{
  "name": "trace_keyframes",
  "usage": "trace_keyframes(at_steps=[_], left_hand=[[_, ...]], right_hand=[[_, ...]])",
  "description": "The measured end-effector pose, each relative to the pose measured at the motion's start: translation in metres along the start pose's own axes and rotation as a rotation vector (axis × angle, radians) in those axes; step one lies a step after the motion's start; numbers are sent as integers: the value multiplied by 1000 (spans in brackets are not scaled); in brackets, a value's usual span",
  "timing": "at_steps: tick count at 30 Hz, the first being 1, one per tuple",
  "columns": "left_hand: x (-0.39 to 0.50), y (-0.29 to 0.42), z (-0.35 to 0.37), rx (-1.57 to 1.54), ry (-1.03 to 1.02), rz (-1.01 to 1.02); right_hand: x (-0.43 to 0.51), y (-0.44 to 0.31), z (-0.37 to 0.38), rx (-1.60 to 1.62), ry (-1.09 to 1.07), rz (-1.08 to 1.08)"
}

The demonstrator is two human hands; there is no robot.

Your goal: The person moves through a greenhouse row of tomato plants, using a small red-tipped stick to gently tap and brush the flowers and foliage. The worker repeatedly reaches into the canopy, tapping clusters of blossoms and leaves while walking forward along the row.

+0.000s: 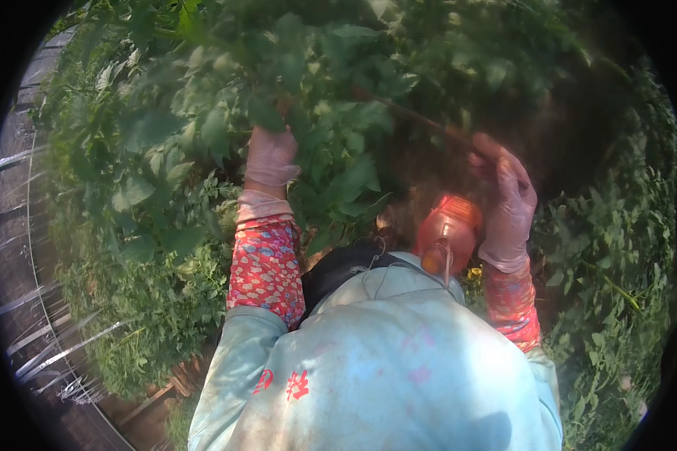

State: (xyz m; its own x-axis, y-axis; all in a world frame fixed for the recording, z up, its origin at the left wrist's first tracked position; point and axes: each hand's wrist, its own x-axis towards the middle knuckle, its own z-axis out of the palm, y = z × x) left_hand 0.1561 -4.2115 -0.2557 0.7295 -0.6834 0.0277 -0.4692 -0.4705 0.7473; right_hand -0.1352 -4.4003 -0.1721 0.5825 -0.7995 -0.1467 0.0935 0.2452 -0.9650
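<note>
My left hand [272,155], in a thin translucent glove, reaches into leafy green plants [338,175]; its fingers are hidden by leaves, so what it touches cannot be told. On the right, my right hand [505,175], gloved the same way, has its fingers curled at the near end of a thin brownish stick-like thing [412,113], blurred, which runs up and left into the foliage. Just left of that hand, a red plastic container [454,228] hangs by a cord at my chest; its contents cannot be made out.
Dense foliage [141,315] surrounds me on both sides. Along the far left, dark ground sheeting [11,225] carries a thin line and shiny strips [67,352]. Bare soil and a wooden piece [146,403] show at the lower left. Deep shade lies at the upper right.
</note>
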Motion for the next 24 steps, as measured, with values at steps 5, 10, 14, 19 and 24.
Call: trace_keyframes(at_steps=[5,10,14,19,24], left_hand=[[22,12,14,276,184,258],[47,2,21,-967,194,-138],[49,-7,22,-1367,188,-236],[47,-14,21,-1531,176,-272],[44,-16,18,-1595,170,-291]], right_hand=[[5,4,19,35,-93,33],[10,5,36,68,-127,36],[12,7,49,65,-100,39],[11,5,66,23,-148,58],[14,10,84,26,-187,-19]])
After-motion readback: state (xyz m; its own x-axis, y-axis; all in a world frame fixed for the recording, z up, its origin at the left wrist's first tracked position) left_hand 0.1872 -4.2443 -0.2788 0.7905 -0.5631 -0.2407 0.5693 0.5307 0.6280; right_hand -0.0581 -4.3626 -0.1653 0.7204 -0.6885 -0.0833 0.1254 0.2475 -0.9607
